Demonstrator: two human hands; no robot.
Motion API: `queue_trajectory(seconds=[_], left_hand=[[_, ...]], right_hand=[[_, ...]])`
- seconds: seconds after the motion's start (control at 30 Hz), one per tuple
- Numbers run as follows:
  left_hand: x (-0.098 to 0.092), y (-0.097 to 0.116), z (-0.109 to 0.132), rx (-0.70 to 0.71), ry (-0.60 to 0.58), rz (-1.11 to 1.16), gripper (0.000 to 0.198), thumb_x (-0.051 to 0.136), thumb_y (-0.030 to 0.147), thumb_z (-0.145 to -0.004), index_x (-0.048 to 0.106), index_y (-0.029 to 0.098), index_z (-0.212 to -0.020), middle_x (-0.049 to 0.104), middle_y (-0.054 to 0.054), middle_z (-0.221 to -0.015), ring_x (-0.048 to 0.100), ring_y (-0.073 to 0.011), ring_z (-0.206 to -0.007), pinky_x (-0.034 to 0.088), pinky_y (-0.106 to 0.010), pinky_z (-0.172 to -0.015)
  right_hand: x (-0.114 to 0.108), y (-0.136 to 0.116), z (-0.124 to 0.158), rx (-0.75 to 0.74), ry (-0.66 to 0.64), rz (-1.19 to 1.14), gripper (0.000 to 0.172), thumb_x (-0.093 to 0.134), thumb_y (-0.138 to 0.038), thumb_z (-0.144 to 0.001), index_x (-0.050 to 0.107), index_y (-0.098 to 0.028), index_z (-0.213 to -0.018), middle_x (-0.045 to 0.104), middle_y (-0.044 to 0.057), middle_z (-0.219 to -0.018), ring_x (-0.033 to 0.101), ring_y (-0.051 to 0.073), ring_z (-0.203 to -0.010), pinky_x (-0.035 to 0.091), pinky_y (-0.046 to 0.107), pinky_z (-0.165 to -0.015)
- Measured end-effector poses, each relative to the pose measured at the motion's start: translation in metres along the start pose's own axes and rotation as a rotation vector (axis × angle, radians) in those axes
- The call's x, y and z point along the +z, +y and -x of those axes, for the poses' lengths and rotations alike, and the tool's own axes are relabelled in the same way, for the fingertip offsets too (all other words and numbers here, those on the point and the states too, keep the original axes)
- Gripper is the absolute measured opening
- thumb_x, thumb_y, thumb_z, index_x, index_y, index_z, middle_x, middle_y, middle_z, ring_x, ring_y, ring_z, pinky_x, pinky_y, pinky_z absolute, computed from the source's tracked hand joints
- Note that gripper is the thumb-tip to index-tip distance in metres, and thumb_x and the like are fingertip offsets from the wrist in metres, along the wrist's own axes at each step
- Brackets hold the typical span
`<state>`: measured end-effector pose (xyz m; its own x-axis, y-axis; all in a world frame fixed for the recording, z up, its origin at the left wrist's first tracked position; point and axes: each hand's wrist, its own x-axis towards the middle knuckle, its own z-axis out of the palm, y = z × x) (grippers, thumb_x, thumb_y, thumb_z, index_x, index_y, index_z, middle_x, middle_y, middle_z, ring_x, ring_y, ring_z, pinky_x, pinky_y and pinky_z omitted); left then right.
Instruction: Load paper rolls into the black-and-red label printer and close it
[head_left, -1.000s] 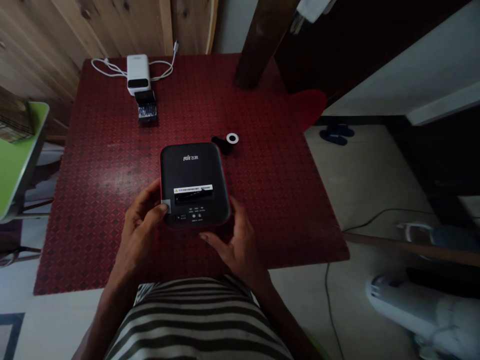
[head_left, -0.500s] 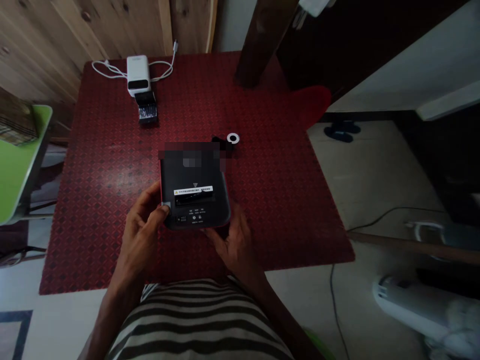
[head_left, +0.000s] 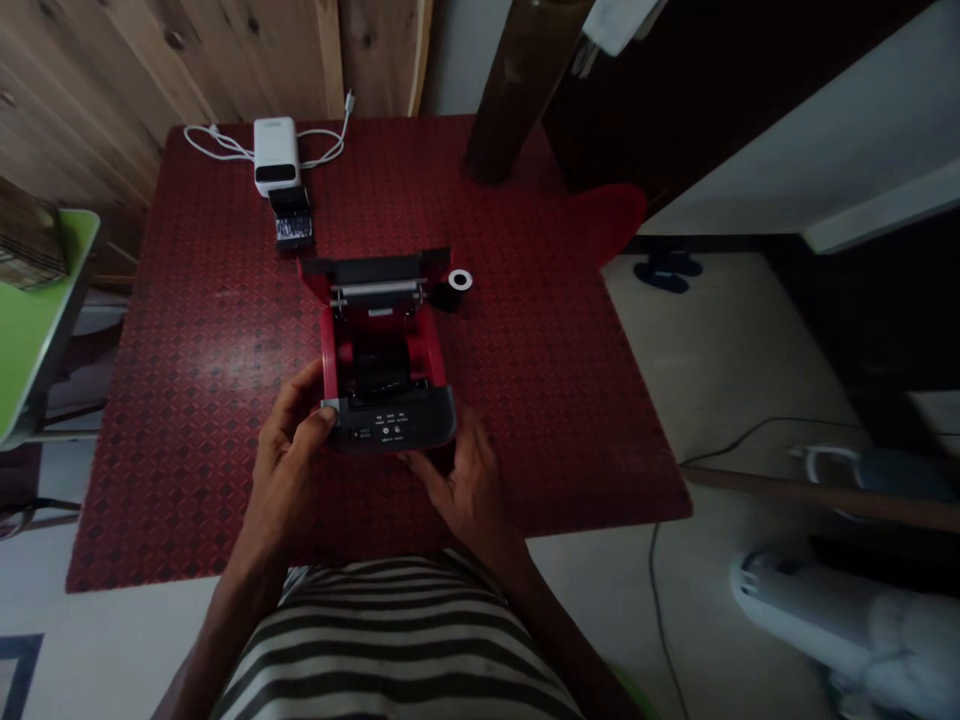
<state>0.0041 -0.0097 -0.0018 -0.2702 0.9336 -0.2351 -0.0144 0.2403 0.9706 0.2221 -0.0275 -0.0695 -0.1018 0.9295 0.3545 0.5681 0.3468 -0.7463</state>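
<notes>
A small black and red label printer [head_left: 394, 428] is held between my two hands above the front part of the table, its lid [head_left: 375, 270] swung up at the far side. Inside the red bay lies a dark, roll-shaped part [head_left: 381, 368]. My left hand [head_left: 289, 440] grips the near left corner, the thumb pressing on a grey tab there. Around the near right corner curls my right hand [head_left: 463, 470], its fingers partly hidden beside and under the body. Just beyond the printer's right side sits a white ring-shaped roll end [head_left: 460, 280] with something black beside it.
A white device [head_left: 276, 155] with a looped white cable and a black flap stands at the back left of the red patterned table [head_left: 562, 400]. A brown post [head_left: 510, 90] rises at the back edge, near a red chair [head_left: 611, 225]. A green table [head_left: 45, 330] is on the left.
The printer's lid has sprung up from closed to raised, baring the red interior. Both hands keep the same hold. The view has shifted slightly.
</notes>
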Motion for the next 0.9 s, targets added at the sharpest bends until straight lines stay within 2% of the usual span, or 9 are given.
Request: queue_trajectory(seconds=[0.07,0.13,0.23,0.3,0.43,0.5,0.57,0.7,0.9], left_hand=[[-0.002,-0.004,0.001,0.021,-0.007,0.004,0.056,0.079,0.049,-0.105,0.08,0.03,-0.157,0.08,-0.01,-0.159,0.071,-0.0378,-0.152,0.053,-0.056,-0.132],[-0.002,-0.009,0.002,0.08,-0.028,-0.017,0.056,0.078,0.053,-0.107,0.079,0.031,-0.158,0.078,-0.01,-0.161,0.07,-0.0379,-0.153,0.052,-0.055,-0.131],[-0.001,-0.018,0.004,0.232,-0.052,-0.099,0.063,0.07,0.065,-0.113,0.073,0.031,-0.166,0.076,-0.012,-0.16,0.071,-0.0381,-0.147,0.055,-0.054,-0.125],[0.001,-0.027,0.004,0.361,-0.044,-0.165,0.071,0.064,0.072,-0.115,0.068,0.03,-0.172,0.072,-0.015,-0.163,0.069,-0.0392,-0.146,0.054,-0.056,-0.126],[0.001,-0.043,0.001,0.489,-0.045,-0.231,0.074,0.058,0.072,-0.118,0.061,0.028,-0.177,0.066,-0.018,-0.17,0.064,-0.042,-0.154,0.048,-0.062,-0.133],[0.0,-0.047,-0.001,0.498,-0.054,-0.227,0.073,0.058,0.072,-0.118,0.06,0.029,-0.178,0.065,-0.018,-0.172,0.062,-0.0431,-0.158,0.047,-0.063,-0.135],[0.0,-0.048,-0.003,0.501,-0.059,-0.219,0.074,0.058,0.073,-0.117,0.06,0.03,-0.177,0.065,-0.017,-0.172,0.062,-0.0434,-0.158,0.046,-0.064,-0.135],[-0.001,-0.047,-0.003,0.503,-0.071,-0.225,0.074,0.058,0.073,-0.117,0.058,0.032,-0.178,0.065,-0.017,-0.172,0.062,-0.0429,-0.158,0.043,-0.065,-0.137],[0.001,-0.047,-0.004,0.444,-0.078,-0.187,0.075,0.062,0.073,-0.116,0.058,0.03,-0.177,0.064,-0.017,-0.17,0.061,-0.0429,-0.156,0.044,-0.063,-0.135]], right_hand=[[-0.011,-0.001,-0.002,0.009,-0.009,-0.006,0.069,0.078,-0.05,-0.115,0.054,-0.024,-0.175,0.081,0.021,-0.154,0.084,0.038,-0.138,0.074,0.057,-0.111],[-0.027,-0.004,-0.01,-0.001,0.036,-0.007,0.067,0.074,-0.052,-0.117,0.057,-0.024,-0.175,0.081,0.021,-0.157,0.083,0.038,-0.14,0.074,0.059,-0.113],[-0.051,-0.015,-0.04,-0.11,0.132,0.039,0.04,0.067,-0.037,-0.122,0.073,-0.027,-0.16,0.088,0.013,-0.145,0.086,0.032,-0.134,0.073,0.054,-0.113],[-0.058,-0.025,-0.07,-0.23,0.095,0.104,0.026,0.067,-0.022,-0.121,0.082,-0.028,-0.142,0.092,0.008,-0.131,0.088,0.027,-0.122,0.072,0.048,-0.111],[-0.044,-0.049,-0.131,-0.412,-0.301,0.298,0.022,0.068,-0.01,-0.119,0.086,-0.02,-0.124,0.093,0.011,-0.125,0.086,0.027,-0.116,0.069,0.044,-0.108],[-0.028,-0.059,-0.151,-0.398,-0.496,0.443,0.022,0.068,-0.007,-0.117,0.087,-0.018,-0.119,0.092,0.012,-0.119,0.086,0.028,-0.114,0.067,0.042,-0.102],[-0.014,-0.065,-0.163,-0.352,-0.612,0.534,0.023,0.069,-0.004,-0.116,0.086,-0.018,-0.116,0.09,0.011,-0.111,0.086,0.027,-0.108,0.065,0.038,-0.094],[-0.002,-0.062,-0.17,-0.34,-0.68,0.579,0.029,0.07,0.003,-0.11,0.086,-0.021,-0.117,0.09,0.009,-0.114,0.086,0.025,-0.102,0.063,0.035,-0.088],[-0.011,-0.062,-0.174,-0.406,-0.641,0.606,0.026,0.068,-0.002,-0.112,0.084,-0.022,-0.118,0.09,0.008,-0.11,0.085,0.024,-0.095,0.061,0.035,-0.08]])
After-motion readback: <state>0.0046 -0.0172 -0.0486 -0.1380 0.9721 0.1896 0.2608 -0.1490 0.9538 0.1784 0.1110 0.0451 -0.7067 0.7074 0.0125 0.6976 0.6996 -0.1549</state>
